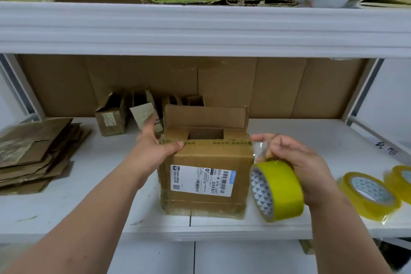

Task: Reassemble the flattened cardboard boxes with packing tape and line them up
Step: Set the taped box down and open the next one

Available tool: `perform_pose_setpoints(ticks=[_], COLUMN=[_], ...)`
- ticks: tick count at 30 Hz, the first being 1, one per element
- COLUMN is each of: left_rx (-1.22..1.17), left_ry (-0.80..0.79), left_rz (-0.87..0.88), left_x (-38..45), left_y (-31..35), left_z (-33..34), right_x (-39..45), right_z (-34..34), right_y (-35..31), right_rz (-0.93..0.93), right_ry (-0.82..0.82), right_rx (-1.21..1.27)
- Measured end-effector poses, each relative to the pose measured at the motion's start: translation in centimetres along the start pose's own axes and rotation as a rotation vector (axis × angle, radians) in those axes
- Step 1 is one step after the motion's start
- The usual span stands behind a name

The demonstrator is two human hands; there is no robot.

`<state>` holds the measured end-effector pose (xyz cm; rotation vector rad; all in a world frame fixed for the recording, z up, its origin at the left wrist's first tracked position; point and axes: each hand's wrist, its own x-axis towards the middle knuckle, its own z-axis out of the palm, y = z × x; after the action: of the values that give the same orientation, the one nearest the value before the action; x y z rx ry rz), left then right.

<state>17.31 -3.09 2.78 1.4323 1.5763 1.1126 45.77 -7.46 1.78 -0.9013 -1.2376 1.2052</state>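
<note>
A brown cardboard box (206,176) with a white shipping label stands on the white shelf (106,213), its top flaps partly folded in and the rear flap upright. My left hand (155,144) grips the box's top left corner, thumb on the front edge. My right hand (291,158) holds a yellow tape roll (275,191) just right of the box, fingers pinching a pulled-out clear strip near the box's top right corner.
Two more yellow tape rolls (369,193) lie at the right of the shelf. Flattened cardboard (33,153) is stacked at the left. Small assembled boxes (115,115) stand at the back. The upper shelf (200,26) holds torn cardboard and a white object.
</note>
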Motion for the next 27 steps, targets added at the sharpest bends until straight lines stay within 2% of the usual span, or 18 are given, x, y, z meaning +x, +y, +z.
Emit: perform_pose_setpoints(ticks=[3,7,11,15,21,23,27], left_rx=[0.118,0.214,0.359,0.495,0.805,0.885,0.936], left_ry=[-0.059,-0.188,-0.171,-0.103,-0.044,-0.032,-0.064], left_rz=[0.038,0.098,0.198,0.348,0.396,0.415,0.466], left_x=[0.7,1.5,1.9,2.0,1.4,1.4,1.1], left_y=[0.6,1.6,1.5,-0.1,-0.2,0.2,0.6], left_z=[-0.6,-0.9,-1.7,-1.9,-1.5,-1.5,-1.2], right_x=[0.7,0.9,0.8,0.5,0.2,-0.2,-0.1], right_z=[1.4,1.7,1.9,2.2,2.4,2.5,3.0], right_y=[0.4,0.2,-0.1,-0.2,-1.1,-2.1,-3.7], right_rz=[0.016,0.043,0.058,0.074,0.026,-0.014,-0.016], right_ry=[-0.020,0.022,0.037,0.050,0.054,0.085,-0.018], right_rx=[-0.221,-0.346,-0.387,-0.331,-0.330,-0.207,-0.099])
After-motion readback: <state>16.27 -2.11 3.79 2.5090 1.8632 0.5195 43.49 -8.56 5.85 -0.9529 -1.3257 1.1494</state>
